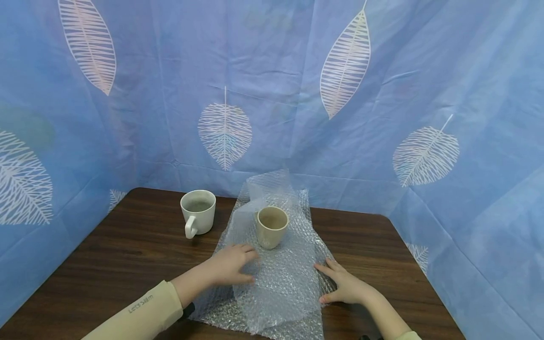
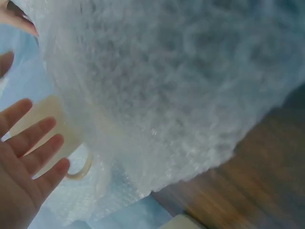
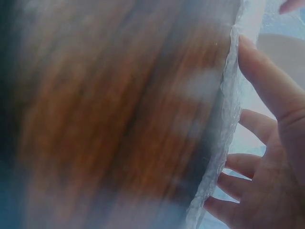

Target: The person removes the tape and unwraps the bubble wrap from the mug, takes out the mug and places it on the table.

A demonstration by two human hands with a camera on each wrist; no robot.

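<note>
A beige mug stands upright on sheets of clear bubble wrap spread over the table. My left hand is over the left part of the wrap, just in front of the mug, its fingers spread and holding nothing. In the left wrist view the mug's handle shows beyond the fingertips. At the wrap's right edge is my right hand, fingers apart. The right wrist view has its thumb and fingertips right along the edge of the bubble wrap.
To the left of the wrap, a larger white mug stands on the dark wooden table, its handle toward me. A blue cloth with leaf prints hangs behind the table and along both sides.
</note>
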